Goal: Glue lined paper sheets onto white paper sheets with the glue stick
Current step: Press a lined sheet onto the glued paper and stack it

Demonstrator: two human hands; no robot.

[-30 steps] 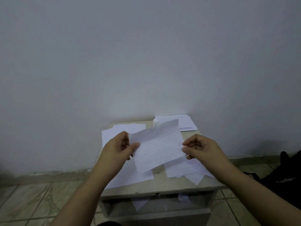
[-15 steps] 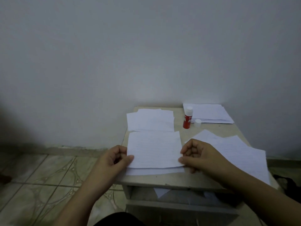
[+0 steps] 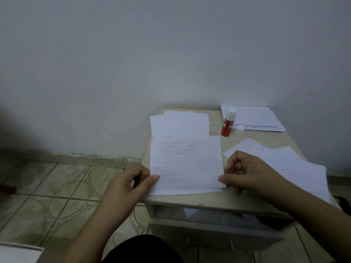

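Note:
A lined paper sheet (image 3: 186, 164) lies flat on a white paper sheet (image 3: 171, 191), whose edge shows along its near side, on a small beige table (image 3: 209, 201). My left hand (image 3: 131, 185) pinches the lined sheet's near left corner. My right hand (image 3: 245, 173) pinches its near right corner. A red glue stick (image 3: 228, 123) stands uncapped behind the sheet, its white cap (image 3: 239, 130) beside it.
A pile of white sheets (image 3: 180, 123) lies at the table's back left, another stack (image 3: 254, 118) at the back right. Lined sheets (image 3: 288, 164) spread over the right side. An open drawer (image 3: 218, 217) sits below the tabletop. Tiled floor (image 3: 57, 196) lies to the left.
The lined sheet was held up in the air between both hands; it has come down flat onto the white sheet. The view has swung left, and the glue stick now shows.

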